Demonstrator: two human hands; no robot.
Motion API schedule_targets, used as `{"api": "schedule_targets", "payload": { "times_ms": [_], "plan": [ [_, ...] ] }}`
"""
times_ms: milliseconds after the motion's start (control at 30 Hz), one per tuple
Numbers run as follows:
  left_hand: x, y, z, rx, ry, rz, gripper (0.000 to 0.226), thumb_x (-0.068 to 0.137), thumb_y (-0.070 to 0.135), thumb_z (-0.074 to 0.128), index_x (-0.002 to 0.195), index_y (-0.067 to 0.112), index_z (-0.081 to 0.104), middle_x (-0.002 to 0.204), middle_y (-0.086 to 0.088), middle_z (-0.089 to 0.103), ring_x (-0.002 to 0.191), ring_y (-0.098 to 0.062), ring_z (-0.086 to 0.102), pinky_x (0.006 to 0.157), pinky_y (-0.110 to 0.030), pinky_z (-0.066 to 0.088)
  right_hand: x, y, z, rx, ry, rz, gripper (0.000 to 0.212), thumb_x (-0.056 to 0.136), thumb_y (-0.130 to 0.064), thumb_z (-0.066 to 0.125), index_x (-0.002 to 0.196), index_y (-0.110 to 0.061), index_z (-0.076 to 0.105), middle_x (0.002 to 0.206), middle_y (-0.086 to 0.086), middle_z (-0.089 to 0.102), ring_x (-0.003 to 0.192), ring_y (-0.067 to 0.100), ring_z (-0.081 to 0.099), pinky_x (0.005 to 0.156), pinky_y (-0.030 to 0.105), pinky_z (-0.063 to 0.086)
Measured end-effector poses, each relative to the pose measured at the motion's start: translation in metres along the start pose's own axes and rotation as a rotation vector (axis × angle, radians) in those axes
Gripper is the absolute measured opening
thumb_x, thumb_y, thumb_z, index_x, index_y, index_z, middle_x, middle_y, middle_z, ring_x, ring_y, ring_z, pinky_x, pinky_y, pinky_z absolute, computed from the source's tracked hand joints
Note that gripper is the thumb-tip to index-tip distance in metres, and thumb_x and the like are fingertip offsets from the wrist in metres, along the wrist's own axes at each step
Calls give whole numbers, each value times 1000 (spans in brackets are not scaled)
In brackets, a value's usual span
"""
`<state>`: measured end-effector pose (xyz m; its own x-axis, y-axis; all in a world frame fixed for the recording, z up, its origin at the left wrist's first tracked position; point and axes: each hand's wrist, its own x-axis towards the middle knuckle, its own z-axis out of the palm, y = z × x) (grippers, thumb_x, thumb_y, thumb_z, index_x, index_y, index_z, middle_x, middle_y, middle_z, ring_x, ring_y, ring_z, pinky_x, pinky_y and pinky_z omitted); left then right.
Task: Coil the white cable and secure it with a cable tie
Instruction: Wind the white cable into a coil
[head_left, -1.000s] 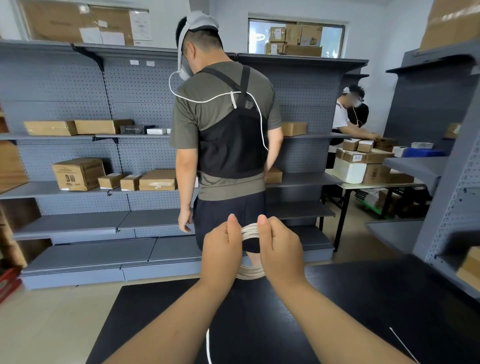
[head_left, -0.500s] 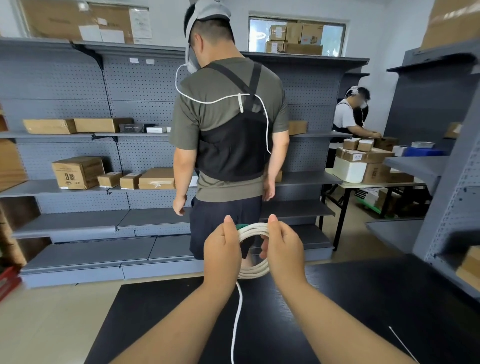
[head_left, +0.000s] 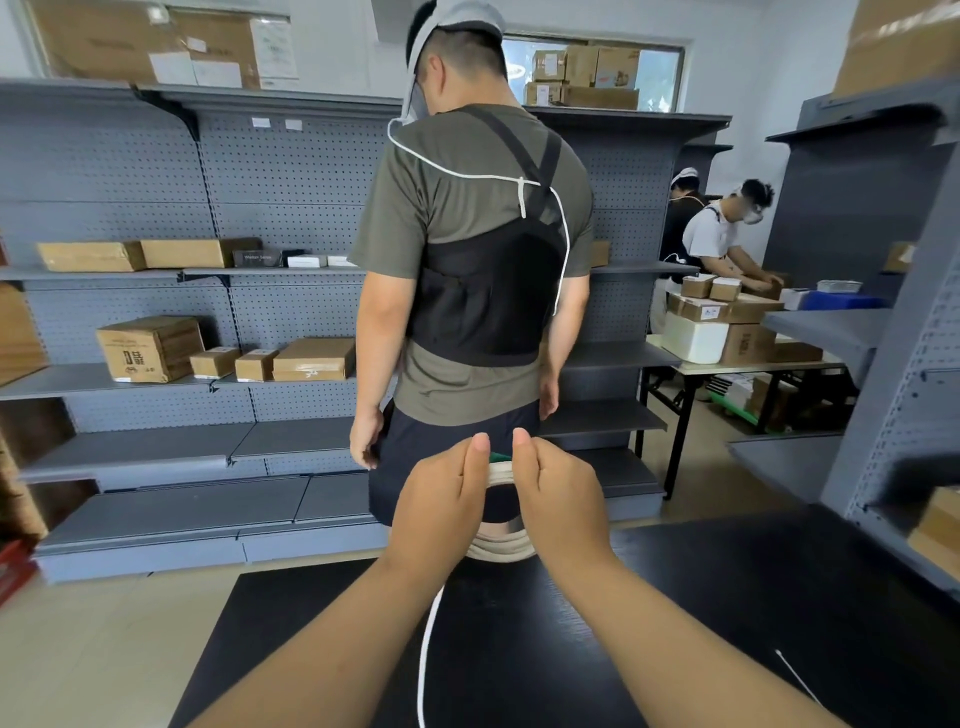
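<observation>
place: stockroom | evidence: grey pegboard shelving (head_left: 291, 208), cardboard boxes (head_left: 150, 348), packing table (head_left: 753, 366)

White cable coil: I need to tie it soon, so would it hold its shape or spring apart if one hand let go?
Probably floppy rather than stiff: the loose tail hangs limp over the table. Both the left hand and the right hand pinch the white cable coil at its top, so its loops would likely slacken if one released.

White cable (head_left: 501, 545), black table (head_left: 727, 597), grey perforated shelving (head_left: 291, 208), brown boxes (head_left: 150, 348).
</observation>
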<state>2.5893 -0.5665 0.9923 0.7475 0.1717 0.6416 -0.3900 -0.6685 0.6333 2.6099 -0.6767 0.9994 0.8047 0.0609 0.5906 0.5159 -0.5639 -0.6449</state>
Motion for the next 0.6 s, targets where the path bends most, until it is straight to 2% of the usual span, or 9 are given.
{"api": "schedule_targets", "payload": {
  "times_ms": [67,133,233,367,500,600],
  "plan": [
    [-3,-3,1,-93,-40,-4,47,91,47,24,60,16,41,55,-8,49,55,-24,48,58,-44,40,1,3,1,-9,-3,-9,48,96,-34,39,50,-26,28,50,-6,37,55,20,41,51,31,26],
    [-5,-8,-2,-83,-113,38,43,90,50,26,62,22,42,56,-3,48,55,-21,47,58,-43,41,2,5,1,-2,-6,-7,48,96,-33,40,50,-26,28,49,-6,36,55,20,41,52,31,27],
    [-3,-10,-7,-42,-214,57,32,93,42,36,64,30,39,57,5,47,54,-10,45,57,-36,41,3,7,0,19,-5,7,49,97,-32,40,49,-26,28,49,-6,37,56,21,42,52,31,26],
    [-4,-11,-7,1,-223,73,31,98,28,36,67,30,39,59,5,49,55,-9,46,57,-27,39,4,7,0,-4,-12,-8,48,97,-33,39,50,-25,29,54,-1,43,58,22,44,54,32,29],
    [-6,-14,-7,16,-220,71,30,97,32,35,68,30,37,59,5,49,55,-8,47,57,-24,38,3,9,-1,13,-42,-80,45,96,-33,41,53,-28,29,50,-9,35,53,15,38,54,30,28],
    [-7,-16,-9,-36,-180,47,31,94,40,30,66,28,38,56,5,45,53,-7,42,54,-22,34,3,17,-9,93,-193,-188,25,92,-44,44,73,-27,45,59,-14,43,56,7,43,56,24,34]
  ]
}}
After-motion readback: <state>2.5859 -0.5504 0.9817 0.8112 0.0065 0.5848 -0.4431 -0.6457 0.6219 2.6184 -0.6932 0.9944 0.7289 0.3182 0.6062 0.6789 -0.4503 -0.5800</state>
